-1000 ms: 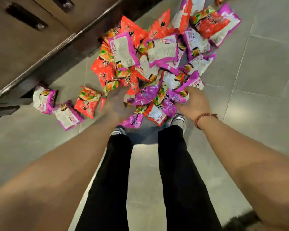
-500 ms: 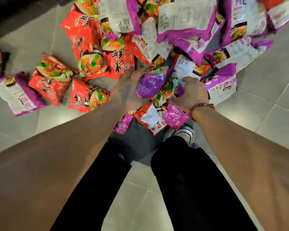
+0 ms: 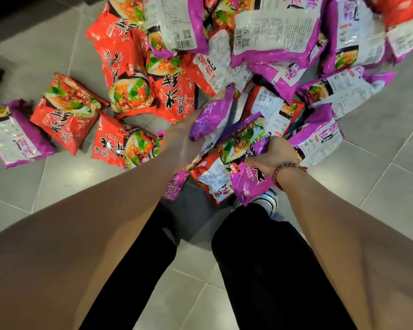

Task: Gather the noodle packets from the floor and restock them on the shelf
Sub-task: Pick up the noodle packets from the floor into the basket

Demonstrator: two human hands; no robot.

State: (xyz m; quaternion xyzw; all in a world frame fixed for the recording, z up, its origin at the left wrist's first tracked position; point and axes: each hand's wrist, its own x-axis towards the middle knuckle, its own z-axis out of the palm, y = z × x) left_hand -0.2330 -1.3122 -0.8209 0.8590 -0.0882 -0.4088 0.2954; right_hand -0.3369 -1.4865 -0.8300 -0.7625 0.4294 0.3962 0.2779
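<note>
Noodle packets (image 3: 272, 32) litter the floor (image 3: 379, 186); left hand (image 3: 181, 141) grips one purple packet (image 3: 212, 117), right hand (image 3: 270, 156) clutches a second purple packet (image 3: 243, 136).

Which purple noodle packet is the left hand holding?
The purple packet raised on edge, its lower end gripped by the left hand, just left of the bowl-picture packet in the right hand.

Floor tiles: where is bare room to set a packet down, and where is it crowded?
Bare grey floor lies right of the right hand, and also below the red noodle packets at left. Crowded: the noodle packet pile ahead of the left hand, up to the top edge.
</note>
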